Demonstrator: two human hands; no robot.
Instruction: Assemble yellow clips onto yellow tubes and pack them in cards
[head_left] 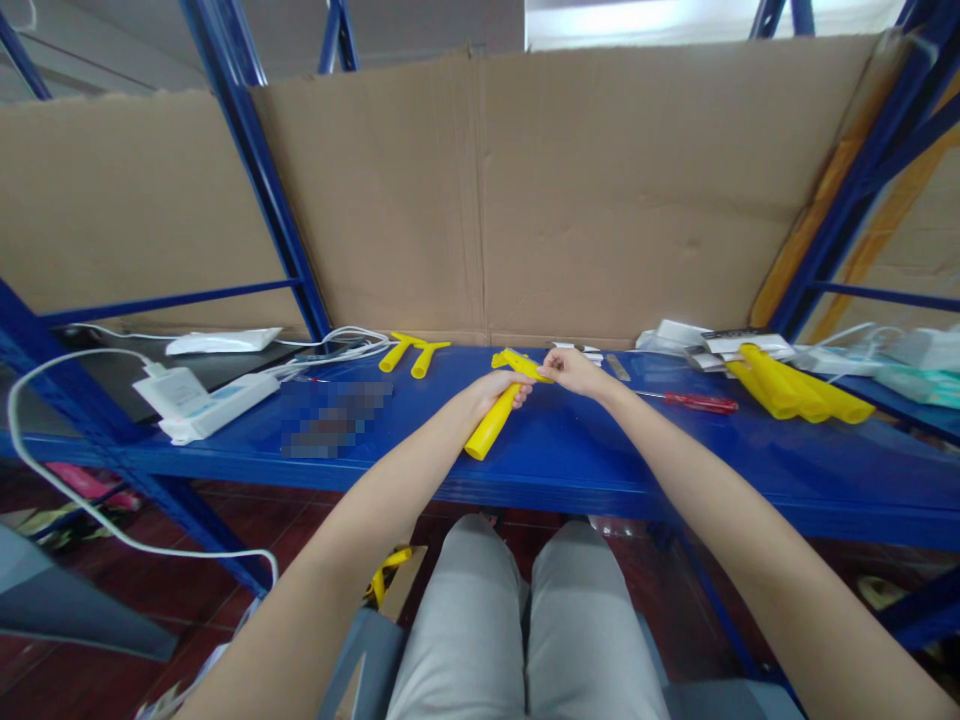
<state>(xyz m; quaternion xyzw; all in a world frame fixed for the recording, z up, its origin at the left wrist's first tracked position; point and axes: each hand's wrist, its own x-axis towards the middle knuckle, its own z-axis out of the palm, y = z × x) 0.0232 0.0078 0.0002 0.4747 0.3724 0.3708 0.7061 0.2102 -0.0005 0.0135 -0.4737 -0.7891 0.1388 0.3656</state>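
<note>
Over the front of the blue table, my left hand [504, 388] is closed round a yellow plastic handle with a forked head [489, 430]. Its thick round grip slants down toward me, and the head points away. At the right end of that head, my right hand [573, 372] has its thumb and fingers pinched together. Whether a small part is between those fingertips I cannot make out. Just beyond the right hand lie small flat metal strips [618, 367]. Two yellow forked pieces [409, 352] rest farther back on the left.
A red screwdriver [701, 403] and several yellow tubular handles [795, 388] lie to the right. On the left are a white power strip [219, 408] with cables and a blurred-out item [337, 420]. Cardboard [600, 190] walls the back, between blue metal posts [259, 170].
</note>
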